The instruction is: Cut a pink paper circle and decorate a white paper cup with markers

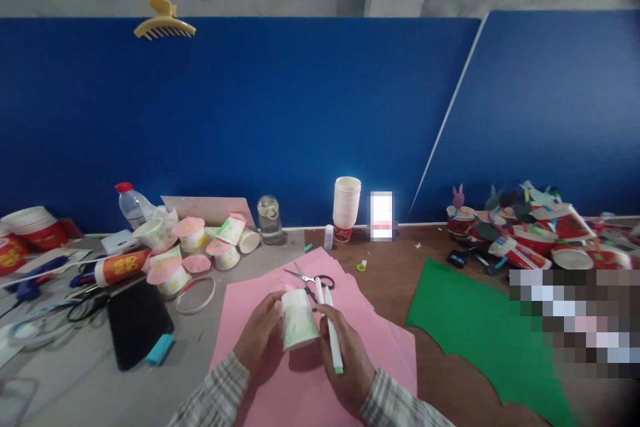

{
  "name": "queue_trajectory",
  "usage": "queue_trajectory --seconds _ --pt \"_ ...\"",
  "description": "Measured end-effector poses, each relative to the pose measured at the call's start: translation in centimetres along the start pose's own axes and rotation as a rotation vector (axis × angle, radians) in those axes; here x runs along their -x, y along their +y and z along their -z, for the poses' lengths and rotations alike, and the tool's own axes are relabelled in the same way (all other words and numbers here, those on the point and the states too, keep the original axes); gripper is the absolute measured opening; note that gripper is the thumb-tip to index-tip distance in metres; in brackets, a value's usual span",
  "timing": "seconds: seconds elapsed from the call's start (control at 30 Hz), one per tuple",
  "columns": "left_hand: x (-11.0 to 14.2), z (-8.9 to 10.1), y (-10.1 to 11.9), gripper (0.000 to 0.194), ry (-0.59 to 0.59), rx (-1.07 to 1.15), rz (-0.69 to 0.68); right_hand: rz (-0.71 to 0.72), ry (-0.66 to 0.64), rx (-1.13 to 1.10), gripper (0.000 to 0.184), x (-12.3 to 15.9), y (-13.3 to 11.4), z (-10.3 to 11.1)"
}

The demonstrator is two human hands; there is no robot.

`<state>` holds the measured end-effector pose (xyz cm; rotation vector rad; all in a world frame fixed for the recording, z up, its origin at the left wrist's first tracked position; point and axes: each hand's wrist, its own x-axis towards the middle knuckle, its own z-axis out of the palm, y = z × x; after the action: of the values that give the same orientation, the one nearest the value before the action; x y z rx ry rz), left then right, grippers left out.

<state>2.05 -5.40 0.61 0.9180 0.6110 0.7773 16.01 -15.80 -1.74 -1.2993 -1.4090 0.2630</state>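
A white paper cup point(299, 321) with green grass-like strokes near its wider, lower end is held upside down over pink paper point(395, 347). My left hand point(261, 328) grips its left side. In my right hand point(347, 353) is a white marker point(334, 340) with a green end, slanting along the fingers; the fingertips are close to the cup's right side, and whether they touch it I cannot tell. Just beyond the cup, scissors point(306, 278) with dark handles lie partly spread on the paper. A second pale pen point(319, 290) is partly seen beside them.
Behind stand a cup stack point(347, 203), a small glue bottle point(329, 237) and a glass jar point(270, 220). Decorated cups point(225, 253), a black tablet-like slab point(137, 323) and a blue block point(160, 349) are left. Green paper point(465, 327) and piled red cup crafts point(535, 233) lie right.
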Motion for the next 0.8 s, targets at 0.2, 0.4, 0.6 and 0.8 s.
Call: queue_trajectory --seconds 0.2,0.4,0.6,0.8 --pt "0.3 -0.8 0.8 0.044 -0.077 0.133 -0.010 0.024 0.016 0.013 0.060 -0.1 0.0 0.0" --pt "-0.2 -0.2 0.8 0.043 -0.067 0.143 0.016 0.035 0.010 0.006 0.054 -0.1 -0.3 0.1" --pt "-0.4 0.1 0.5 0.039 -0.051 0.132 0.060 -0.004 -0.010 0.012 0.053 -0.1 -0.4 0.0" --pt "-0.2 0.4 0.4 0.039 -0.101 0.120 0.116 0.100 -0.012 0.019 0.063 0.0 0.0 -0.1"
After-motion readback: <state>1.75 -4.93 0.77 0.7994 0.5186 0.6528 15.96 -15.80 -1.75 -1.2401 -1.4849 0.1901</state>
